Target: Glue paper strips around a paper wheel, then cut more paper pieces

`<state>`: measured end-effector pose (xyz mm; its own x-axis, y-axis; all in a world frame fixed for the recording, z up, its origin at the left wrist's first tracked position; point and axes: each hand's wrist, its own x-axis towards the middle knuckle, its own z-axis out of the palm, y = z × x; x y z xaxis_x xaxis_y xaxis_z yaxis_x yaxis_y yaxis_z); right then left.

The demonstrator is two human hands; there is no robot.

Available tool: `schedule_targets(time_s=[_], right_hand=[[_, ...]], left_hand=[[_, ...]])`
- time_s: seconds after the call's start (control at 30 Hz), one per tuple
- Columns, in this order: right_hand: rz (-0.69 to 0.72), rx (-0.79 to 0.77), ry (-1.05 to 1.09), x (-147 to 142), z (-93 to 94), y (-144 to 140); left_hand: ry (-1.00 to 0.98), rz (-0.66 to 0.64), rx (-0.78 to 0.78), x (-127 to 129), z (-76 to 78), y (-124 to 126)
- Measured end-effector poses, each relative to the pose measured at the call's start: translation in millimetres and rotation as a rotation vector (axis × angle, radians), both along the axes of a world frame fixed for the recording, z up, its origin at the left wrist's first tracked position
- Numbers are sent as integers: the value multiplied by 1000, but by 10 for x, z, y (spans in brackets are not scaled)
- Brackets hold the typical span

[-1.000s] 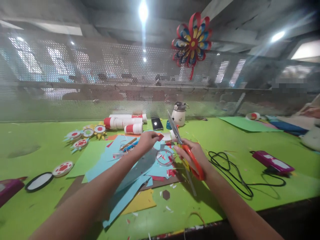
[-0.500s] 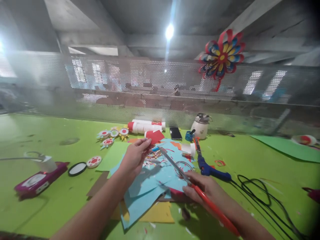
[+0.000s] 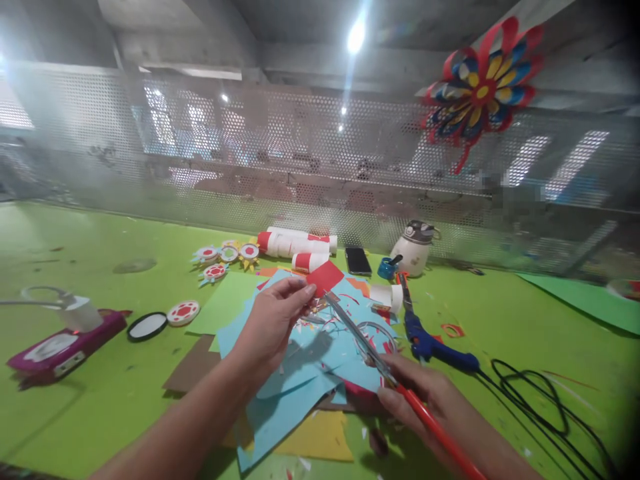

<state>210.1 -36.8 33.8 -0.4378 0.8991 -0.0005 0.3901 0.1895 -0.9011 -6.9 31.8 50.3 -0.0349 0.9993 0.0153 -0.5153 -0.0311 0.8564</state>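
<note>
Pinched between the thumb and fingers of my left hand (image 3: 277,317) is a small red piece of paper (image 3: 327,277), held up over the pile. My right hand (image 3: 417,387) is closed around red-handled scissors (image 3: 361,337), whose blades point up and left. The blade tips reach the lower edge of the red paper; whether they touch it I cannot tell. Below both hands lie overlapping light blue paper sheets (image 3: 285,407) strewn with small scraps. A roll of clear tape (image 3: 376,339) sits on them beside the blades.
A blue glue gun (image 3: 440,353) with a black cable lies right. Behind are white-and-red paper rolls (image 3: 300,243), a phone (image 3: 358,261) and a white bottle (image 3: 413,250). Left are a purple power strip (image 3: 67,347), a black-rimmed disc (image 3: 147,327) and decorated paper discs (image 3: 215,272).
The scissor tips and the red paper have come together, the paper now turned more squarely to view. The whole view has shifted and tilted slightly.
</note>
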Motion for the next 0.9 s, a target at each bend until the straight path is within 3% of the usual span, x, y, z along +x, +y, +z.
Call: schedule_targets(time_s=[0.17,0.4,0.63,0.9], right_hand=[[-22,151,-143,12,-4,9],[-36,157,-154,6,-50,-8],[7,-15,39,-7,17,-37],[-17,-39,102,-28,-16,-44]], left_hand=[[58,-44,-3,30,-27,-29],[151,-106,0,48,-63,-55],[151,-177,6,36,-55,-63],[155,-257,33,34,-44,-74]])
